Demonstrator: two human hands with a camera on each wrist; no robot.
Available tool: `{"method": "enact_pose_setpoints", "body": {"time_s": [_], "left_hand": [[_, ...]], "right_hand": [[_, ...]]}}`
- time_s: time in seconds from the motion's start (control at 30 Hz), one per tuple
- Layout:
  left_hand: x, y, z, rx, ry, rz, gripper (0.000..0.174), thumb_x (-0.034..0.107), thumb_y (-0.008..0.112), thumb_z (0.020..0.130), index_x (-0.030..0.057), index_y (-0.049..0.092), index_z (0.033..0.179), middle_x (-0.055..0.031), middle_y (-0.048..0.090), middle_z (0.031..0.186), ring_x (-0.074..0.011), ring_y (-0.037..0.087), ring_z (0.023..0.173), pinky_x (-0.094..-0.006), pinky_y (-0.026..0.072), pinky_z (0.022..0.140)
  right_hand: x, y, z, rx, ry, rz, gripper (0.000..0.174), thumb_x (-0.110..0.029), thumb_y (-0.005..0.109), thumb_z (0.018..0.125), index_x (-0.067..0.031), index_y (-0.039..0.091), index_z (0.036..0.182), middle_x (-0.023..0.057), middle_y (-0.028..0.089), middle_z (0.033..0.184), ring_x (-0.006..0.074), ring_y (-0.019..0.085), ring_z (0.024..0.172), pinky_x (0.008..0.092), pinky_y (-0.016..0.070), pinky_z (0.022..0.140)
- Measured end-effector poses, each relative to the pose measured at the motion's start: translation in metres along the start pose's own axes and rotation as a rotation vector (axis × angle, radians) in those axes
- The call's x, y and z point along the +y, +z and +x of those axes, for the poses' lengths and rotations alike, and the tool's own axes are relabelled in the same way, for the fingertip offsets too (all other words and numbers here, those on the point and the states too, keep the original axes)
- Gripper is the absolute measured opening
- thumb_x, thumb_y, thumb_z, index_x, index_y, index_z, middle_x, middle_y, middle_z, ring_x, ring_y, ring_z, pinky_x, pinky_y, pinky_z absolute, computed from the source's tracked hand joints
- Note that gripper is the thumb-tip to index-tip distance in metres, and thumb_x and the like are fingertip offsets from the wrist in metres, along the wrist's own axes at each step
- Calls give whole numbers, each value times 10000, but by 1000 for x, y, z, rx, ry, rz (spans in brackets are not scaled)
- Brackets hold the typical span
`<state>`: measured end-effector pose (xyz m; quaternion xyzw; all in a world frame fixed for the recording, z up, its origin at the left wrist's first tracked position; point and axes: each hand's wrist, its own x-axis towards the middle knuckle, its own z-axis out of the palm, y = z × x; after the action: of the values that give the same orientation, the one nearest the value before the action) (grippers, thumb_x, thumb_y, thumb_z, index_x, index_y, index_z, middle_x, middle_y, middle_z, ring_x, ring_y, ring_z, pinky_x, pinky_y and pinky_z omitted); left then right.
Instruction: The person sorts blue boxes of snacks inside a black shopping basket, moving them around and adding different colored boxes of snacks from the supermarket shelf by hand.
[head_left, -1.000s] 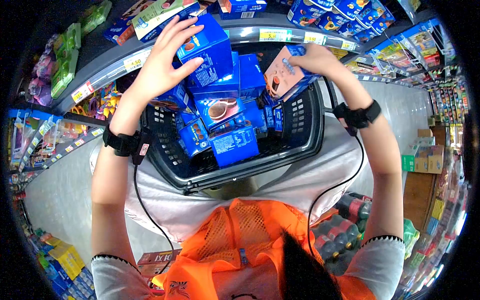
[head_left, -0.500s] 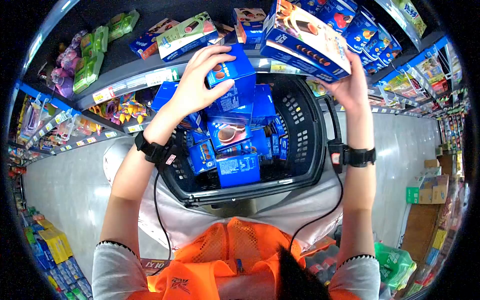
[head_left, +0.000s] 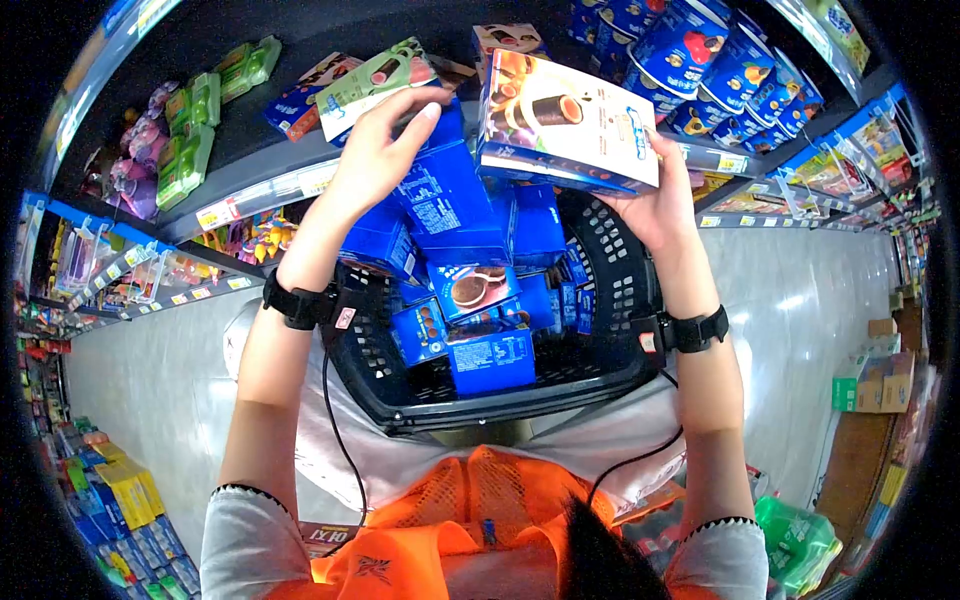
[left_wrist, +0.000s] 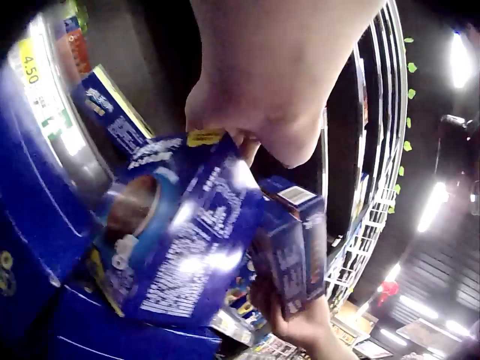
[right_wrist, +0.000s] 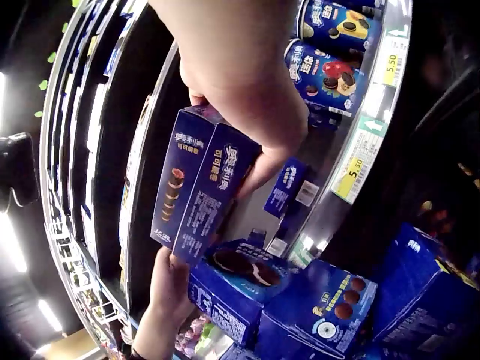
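Observation:
My right hand [head_left: 655, 205] grips a box of chocolate wafer rolls [head_left: 565, 125] by its right end. In the right wrist view the box's [right_wrist: 191, 187] dark blue sides face the camera. It is held up over the far end of a black shopping basket [head_left: 520, 410]. At the top of a blue cookie box [head_left: 440, 205], my left hand [head_left: 375, 150] holds its upper corner. That box stands on other blue boxes piled in the basket. The left wrist view shows the cookie box [left_wrist: 180, 232] close up, my fingers partly hidden behind its top edge.
A shelf behind the basket bears a green-and-white box [head_left: 375, 85], several blue cookie cups [head_left: 680, 45] and green packs [head_left: 190, 140]. The basket rests on the person's lap. Cartons [head_left: 875, 385] stand on the floor at right, green bottles [head_left: 795, 540] lower down.
My right hand lifted the wafer roll box from the basket's right side, up and over the shelf front, then brought it left and turned its large face up. My left hand stays at the cookie box.

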<state>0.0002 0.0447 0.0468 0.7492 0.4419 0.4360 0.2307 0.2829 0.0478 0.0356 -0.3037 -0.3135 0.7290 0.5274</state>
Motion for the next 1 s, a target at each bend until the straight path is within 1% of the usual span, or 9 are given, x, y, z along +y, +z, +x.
{"method": "enact_pose_setpoints", "body": {"time_s": [0.2,0.27,0.4,0.53,0.63,0.8,0.93,0.97,1.0], "left_hand": [[31,10,-1,20,-23,-202,555,332,542,870,-30,373,1255,-170,541,1128,-198,551,1010,-289,439,837],[41,8,-3,-25,-102,-264,532,285,487,901,-23,315,1299,-141,461,1219,-168,462,1107,-284,371,927],[34,-4,3,72,-267,-502,509,341,494,886,12,378,1256,-107,493,1185,-157,510,1058,-322,438,872],[24,-16,7,-23,-355,-878,426,358,446,903,50,438,1196,-76,531,1129,-165,543,987,-319,453,842],[10,-24,12,187,-417,-815,342,334,426,918,104,465,1168,-50,538,1084,-132,533,908,-296,475,786],[-30,-75,21,445,-438,-1385,299,257,396,935,25,400,1125,-158,498,1017,-241,531,899,-355,511,789],[-77,-105,23,748,-506,-1345,252,207,394,929,33,416,1111,-144,457,1104,-250,487,1026,-369,470,873],[-93,-109,18,711,-531,-1267,218,178,384,931,23,422,1079,-151,463,1099,-262,481,1044,-374,476,872],[-95,-110,11,711,-533,-1268,218,178,384,931,23,422,1079,-151,463,1099,-262,481,1044,-374,476,872]], "right_hand": [[3,25,-8,-45,-137,-7,525,-350,430,855,-26,375,1266,148,489,1235,267,514,1093,430,450,864],[11,23,-8,-57,-139,16,495,-315,456,857,-31,382,1255,136,495,1225,242,509,1098,414,438,880],[14,43,-6,-69,-213,-82,414,-221,525,857,-29,419,1208,108,533,1154,207,522,1067,406,422,899],[14,65,-5,-4,-195,-91,385,-228,424,923,-16,409,1244,119,489,1231,210,487,1115,388,403,924],[13,71,5,95,-89,-157,343,-201,461,905,-8,439,1188,127,528,1164,233,537,1040,391,440,897],[3,76,29,184,-79,85,290,-152,466,873,14,447,1109,154,534,1111,280,520,1053,477,423,919],[-4,77,60,185,-355,-194,331,-106,507,853,37,417,1137,144,543,1092,240,536,1006,409,406,906],[0,77,83,134,-749,-543,375,-84,549,837,19,403,1167,127,553,1086,236,549,987,344,411,889],[2,78,85,188,-759,-515,389,-84,581,818,-4,430,1167,137,577,1055,253,571,960,311,430,853]]}}
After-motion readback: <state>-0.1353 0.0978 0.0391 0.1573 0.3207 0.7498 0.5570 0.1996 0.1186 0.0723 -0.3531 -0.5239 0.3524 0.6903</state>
